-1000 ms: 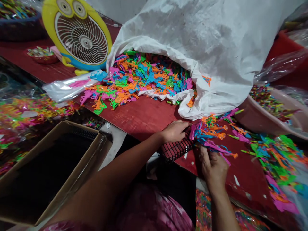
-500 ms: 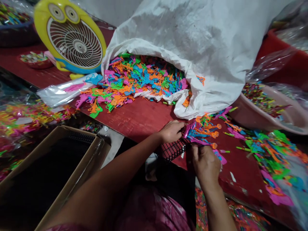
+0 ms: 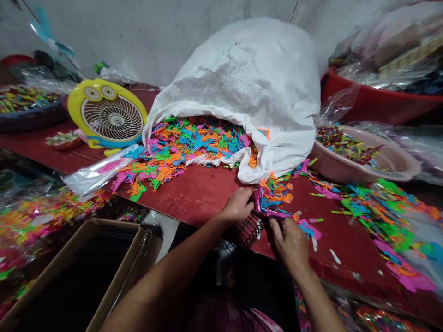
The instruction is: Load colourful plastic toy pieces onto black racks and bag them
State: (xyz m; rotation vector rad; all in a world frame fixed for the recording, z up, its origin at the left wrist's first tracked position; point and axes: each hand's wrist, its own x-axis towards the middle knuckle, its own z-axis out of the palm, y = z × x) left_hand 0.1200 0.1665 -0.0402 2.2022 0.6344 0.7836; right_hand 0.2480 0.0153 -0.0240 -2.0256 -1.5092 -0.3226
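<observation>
A bunch of small flat plastic toy pieces point(image 3: 275, 199) in orange, blue, pink and green lies between my two hands on the red table. My left hand point(image 3: 238, 205) is at its left side, fingers curled against the pink edge. From the near side, my right hand point(image 3: 290, 240) pinches the bunch's lower edge with thumb and fingers. Under and beside the bunch, a black grid-like piece point(image 3: 251, 230) reaches over the table's front edge; my left wrist partly covers it. Behind my hands, a big white sack point(image 3: 256, 87) lies with its mouth open, spilling more plastic toy pieces point(image 3: 204, 140).
A yellow fan point(image 3: 116, 117) and a clear bag point(image 3: 100, 173) stand at left. At right are a pink basin point(image 3: 398, 161) of small pieces, a red tub point(image 3: 367, 103) and loose toys point(image 3: 398, 226). A cardboard box point(image 3: 138, 242) with black contents sits below left.
The camera view has tilted up, showing more wall and the whole sack. Both hands stay at the bunch of toys, with only slight shifts of the fingers.
</observation>
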